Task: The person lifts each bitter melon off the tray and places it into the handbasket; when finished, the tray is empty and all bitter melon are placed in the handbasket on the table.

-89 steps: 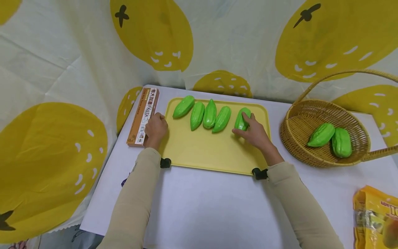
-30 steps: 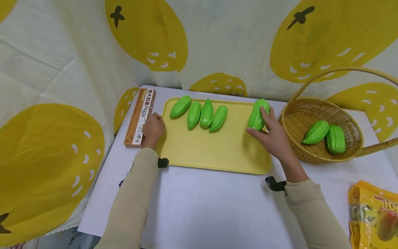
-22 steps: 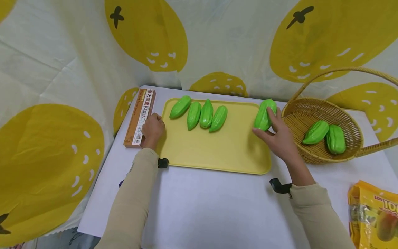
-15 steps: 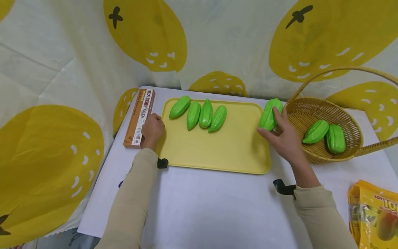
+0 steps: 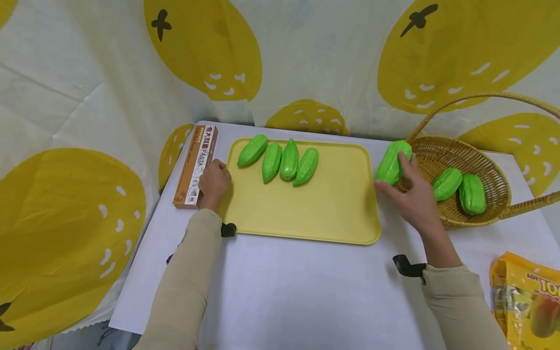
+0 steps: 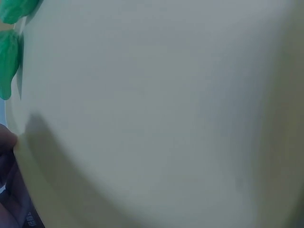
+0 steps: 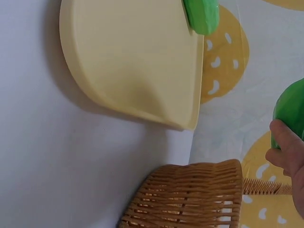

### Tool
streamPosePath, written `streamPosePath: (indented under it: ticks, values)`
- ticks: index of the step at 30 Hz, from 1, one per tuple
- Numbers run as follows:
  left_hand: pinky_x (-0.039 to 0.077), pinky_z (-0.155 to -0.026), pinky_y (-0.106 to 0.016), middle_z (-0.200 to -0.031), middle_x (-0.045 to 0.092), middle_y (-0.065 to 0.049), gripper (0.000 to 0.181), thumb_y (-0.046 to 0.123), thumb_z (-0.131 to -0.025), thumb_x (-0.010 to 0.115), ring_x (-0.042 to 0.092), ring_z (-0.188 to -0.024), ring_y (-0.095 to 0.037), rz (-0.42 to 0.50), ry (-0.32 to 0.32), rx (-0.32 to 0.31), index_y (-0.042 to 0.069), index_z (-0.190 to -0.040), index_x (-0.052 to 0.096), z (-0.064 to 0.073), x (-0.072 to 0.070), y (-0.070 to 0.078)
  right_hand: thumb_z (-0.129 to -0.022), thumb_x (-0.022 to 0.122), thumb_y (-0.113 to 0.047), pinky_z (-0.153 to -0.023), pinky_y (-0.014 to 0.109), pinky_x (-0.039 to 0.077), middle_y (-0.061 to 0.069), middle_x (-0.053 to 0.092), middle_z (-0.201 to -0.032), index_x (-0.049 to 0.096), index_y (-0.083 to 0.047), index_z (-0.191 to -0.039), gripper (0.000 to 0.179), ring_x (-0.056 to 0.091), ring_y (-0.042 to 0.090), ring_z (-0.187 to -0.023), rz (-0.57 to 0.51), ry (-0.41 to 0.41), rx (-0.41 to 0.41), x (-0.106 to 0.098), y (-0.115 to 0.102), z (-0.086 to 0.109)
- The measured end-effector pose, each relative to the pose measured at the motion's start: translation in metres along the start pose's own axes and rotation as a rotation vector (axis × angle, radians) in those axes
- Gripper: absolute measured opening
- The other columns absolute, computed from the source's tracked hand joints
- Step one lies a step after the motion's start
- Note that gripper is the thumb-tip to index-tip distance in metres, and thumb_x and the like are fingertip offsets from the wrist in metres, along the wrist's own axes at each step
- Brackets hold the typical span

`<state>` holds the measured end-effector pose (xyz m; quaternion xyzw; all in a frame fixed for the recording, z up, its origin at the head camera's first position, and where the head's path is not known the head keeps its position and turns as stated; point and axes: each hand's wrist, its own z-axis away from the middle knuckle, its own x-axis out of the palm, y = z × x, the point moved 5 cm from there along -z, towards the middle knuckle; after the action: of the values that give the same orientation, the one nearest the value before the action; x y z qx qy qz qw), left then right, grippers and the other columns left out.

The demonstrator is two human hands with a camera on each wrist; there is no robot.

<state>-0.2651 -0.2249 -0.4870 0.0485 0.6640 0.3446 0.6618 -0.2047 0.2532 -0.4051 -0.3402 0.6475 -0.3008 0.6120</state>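
Observation:
In the head view my right hand (image 5: 413,197) pinches a shiny green ridged gourd (image 5: 391,163) between thumb and fingers. It is up in the air at the left rim of the wicker basket (image 5: 442,218), just past the tray's right edge. Part of that gourd (image 7: 292,107) and some fingers also show in the right wrist view. My left hand (image 5: 214,181) grips the left rim of the yellow tray (image 5: 302,211), its thumb (image 6: 7,138) on the edge. Several similar gourds (image 5: 288,160) lie along the tray's back left. Two more gourds (image 5: 472,194) sit inside the basket.
A pasta box (image 5: 194,167) lies left of the tray, close by my left hand. The basket's tall handle (image 5: 494,95) arches over it. At the lower right is a yellow snack bag (image 5: 527,301). A lemon-print curtain (image 5: 319,63) hangs behind the white table (image 5: 302,287).
My right hand has lifted the rightmost gourd off the tray and carried it right to the basket's rim. My left hand has stayed at the tray's left edge.

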Motion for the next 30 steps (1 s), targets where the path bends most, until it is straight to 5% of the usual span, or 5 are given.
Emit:
streamPosePath:
  ticks: [6,9,21,28,30]
  values:
    - [0.052,-0.092,-0.056,-0.127,0.069,-0.014,0.032,0.019,-0.105,0.042,0.066,-0.110,-0.039,0.004,-0.006,-0.007,0.010,-0.125,0.064,0.000,0.001,-0.001,-0.095,0.073,-0.026,-0.113,0.007,0.027,0.008,-0.001,-0.169,0.019,-0.025,-0.162,0.086,0.007,0.027,-0.159,-0.051,0.025,0.000,-0.012,0.005,0.000]
    - [0.052,-0.092,-0.056,-0.126,0.069,-0.013,0.031,0.019,-0.105,0.043,0.066,-0.110,-0.039,0.007,-0.001,-0.008,0.011,-0.125,0.064,0.000,0.001,-0.001,-0.096,0.071,-0.023,-0.106,0.000,0.028,0.009,-0.003,-0.170,0.018,-0.025,-0.162,0.085,0.006,0.024,-0.160,-0.069,0.038,0.003,-0.017,0.010,0.000]
    - [0.052,-0.090,-0.056,-0.126,0.069,-0.014,0.031,0.020,-0.105,0.043,0.066,-0.108,-0.039,0.006,-0.003,0.001,0.011,-0.126,0.064,-0.001,0.001,-0.001,-0.098,0.068,-0.028,-0.107,0.000,0.028,0.004,-0.004,-0.171,0.014,-0.025,-0.162,0.084,0.000,0.016,-0.160,-0.074,0.055,0.115,-0.034,0.030,-0.004]
    - [0.052,-0.090,-0.056,-0.125,0.070,-0.014,0.030,0.019,-0.104,0.044,0.066,-0.108,-0.039,0.008,0.002,0.006,0.011,-0.124,0.064,-0.002,0.001,-0.002,-0.099,0.064,-0.034,-0.106,0.003,0.031,0.007,-0.014,-0.170,0.007,-0.030,-0.163,0.086,0.013,0.037,-0.156,-0.093,0.044,0.210,-0.039,0.047,-0.011]
    - [0.052,-0.090,-0.056,-0.125,0.070,-0.013,0.030,0.019,-0.104,0.044,0.066,-0.108,-0.039,0.004,0.001,0.008,0.011,-0.124,0.064,-0.002,0.002,-0.002,-0.099,0.064,-0.035,-0.108,0.004,0.029,0.007,-0.015,-0.169,0.007,-0.029,-0.163,0.086,0.009,0.034,-0.157,-0.086,0.043,0.216,-0.040,0.051,-0.013]
